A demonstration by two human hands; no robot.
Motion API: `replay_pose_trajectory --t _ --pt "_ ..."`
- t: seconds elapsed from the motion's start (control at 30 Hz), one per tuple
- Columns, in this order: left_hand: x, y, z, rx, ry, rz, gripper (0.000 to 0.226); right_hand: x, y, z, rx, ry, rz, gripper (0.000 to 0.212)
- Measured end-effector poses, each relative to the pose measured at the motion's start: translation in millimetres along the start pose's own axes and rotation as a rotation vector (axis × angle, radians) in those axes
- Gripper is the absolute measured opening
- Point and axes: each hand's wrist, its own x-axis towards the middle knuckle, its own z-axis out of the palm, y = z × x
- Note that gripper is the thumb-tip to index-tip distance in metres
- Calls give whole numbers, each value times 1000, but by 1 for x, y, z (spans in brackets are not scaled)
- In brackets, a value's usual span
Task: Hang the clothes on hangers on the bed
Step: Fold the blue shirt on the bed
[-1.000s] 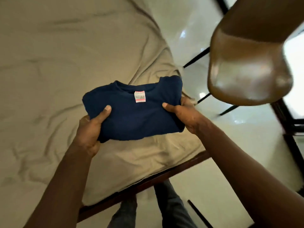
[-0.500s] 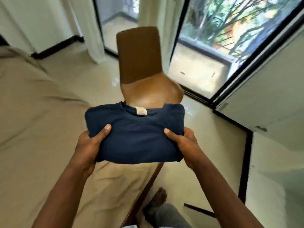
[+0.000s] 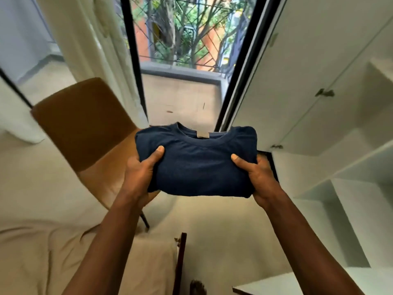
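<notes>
Fingers [image 3: 159,150] of left hand [image 3: 140,173] and right hand [image 3: 260,177] grip a folded navy T-shirt [image 3: 197,165] beside the brown chair [image 3: 85,124]; a slack grip could spill its folds.

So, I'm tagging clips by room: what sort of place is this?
Probably a bedroom: a bed at lower left, a white wardrobe with shelves on the right, and a curtain by a balcony door.

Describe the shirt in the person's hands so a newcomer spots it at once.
Find the black-framed glass door at centre, brown chair left of it, white wardrobe right. In front, the left hand and right hand grip a folded navy T-shirt: the only dark blue thing, pale label at its collar.
</notes>
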Motion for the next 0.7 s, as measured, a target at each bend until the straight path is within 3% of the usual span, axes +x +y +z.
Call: replay_pose_trajectory --t 0.2,0.43,0.53,0.7 --pt "54 14 50 0 -2 41 51 73 -21 -13 19 35 35 43" --pt "96 30 57 115 71 113 45 135 -14 5 22 -49 79 58" --pt "116 41 75 189 77 129 57 155 -27 2 37 -38 50 60" --pt "157 56 150 240 25 113 52 197 -73 -41 68 23 -31 45"
